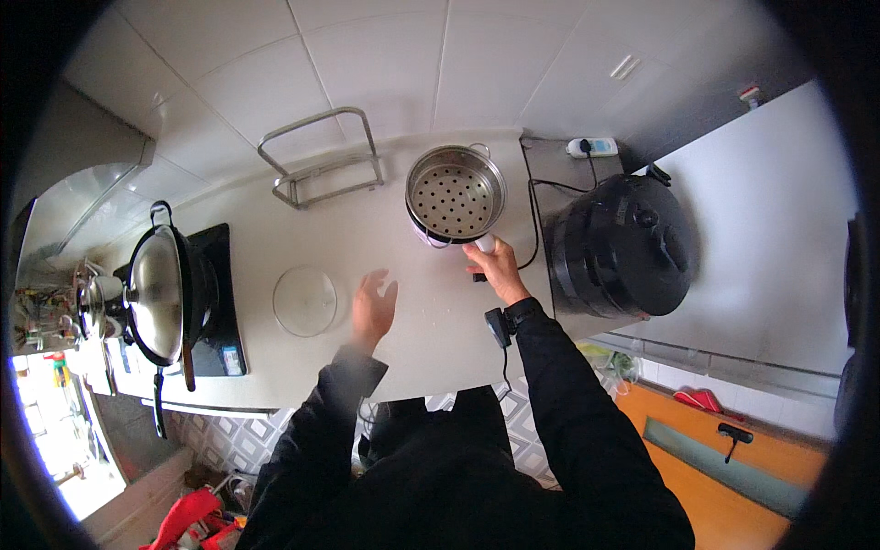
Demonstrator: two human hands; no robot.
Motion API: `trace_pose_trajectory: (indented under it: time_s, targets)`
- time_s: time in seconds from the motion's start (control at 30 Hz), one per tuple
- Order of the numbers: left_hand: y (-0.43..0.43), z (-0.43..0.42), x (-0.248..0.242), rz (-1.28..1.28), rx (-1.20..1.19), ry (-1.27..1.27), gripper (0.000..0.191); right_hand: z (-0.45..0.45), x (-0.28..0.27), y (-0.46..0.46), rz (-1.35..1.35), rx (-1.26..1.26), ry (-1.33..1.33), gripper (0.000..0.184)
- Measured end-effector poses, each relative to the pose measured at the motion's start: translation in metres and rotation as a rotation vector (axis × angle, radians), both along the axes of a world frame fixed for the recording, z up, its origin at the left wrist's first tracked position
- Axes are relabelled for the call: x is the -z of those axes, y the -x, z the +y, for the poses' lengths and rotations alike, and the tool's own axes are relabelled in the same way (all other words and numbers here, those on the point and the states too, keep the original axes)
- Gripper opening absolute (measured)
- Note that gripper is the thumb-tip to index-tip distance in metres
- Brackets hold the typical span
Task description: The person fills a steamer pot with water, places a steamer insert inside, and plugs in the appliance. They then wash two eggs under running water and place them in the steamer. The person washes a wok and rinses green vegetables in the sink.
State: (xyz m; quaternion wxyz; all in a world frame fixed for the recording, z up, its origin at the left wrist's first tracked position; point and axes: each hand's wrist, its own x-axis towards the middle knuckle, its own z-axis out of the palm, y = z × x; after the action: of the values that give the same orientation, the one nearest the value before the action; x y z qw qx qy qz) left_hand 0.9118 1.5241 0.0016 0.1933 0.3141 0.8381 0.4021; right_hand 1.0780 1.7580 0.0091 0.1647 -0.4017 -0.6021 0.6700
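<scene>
My right hand (pixel 500 269) grips the pale handle (pixel 486 243) of a small pot. On that pot sits a round metal steamer basket (pixel 455 201) with many holes in its bottom and a wire loop handle at front and back. The basket holds no food. My left hand (pixel 373 308), slightly blurred, hovers over the counter with fingers apart and nothing in it. To its left a clear round glass lid (pixel 304 301) lies flat on the countertop (pixel 426 357). A dark plug or connector (pixel 479 278) rests by my right fingers.
A wok with a domed metal lid (pixel 157 295) stands on a black cooktop (pixel 230 309) at left. Behind is a metal rack (pixel 330 165). A large black lidded pot (pixel 625 244) stands at right, near a power strip (pixel 601 147) and a black cable (pixel 535 227).
</scene>
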Motion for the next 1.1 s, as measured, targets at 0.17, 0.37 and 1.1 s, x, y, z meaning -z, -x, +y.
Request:
trace_pose_trajectory:
  time_s: [0.17,0.37,1.1]
  targets:
    - [0.005,0.008,-0.001,-0.04,-0.042,0.074,0.038,0.012,0.003,0.0,-0.018,-0.108,-0.04,0.04]
    - [0.011,0.029,0.003,-0.114,-0.066,-0.011,0.06,0.024,-0.002,0.006,-0.044,-0.232,-0.154,0.051]
    - [0.098,0.077,0.071,-0.202,0.635,-0.025,0.076,0.047,0.051,-0.02,-0.479,-0.051,-0.934,0.014]
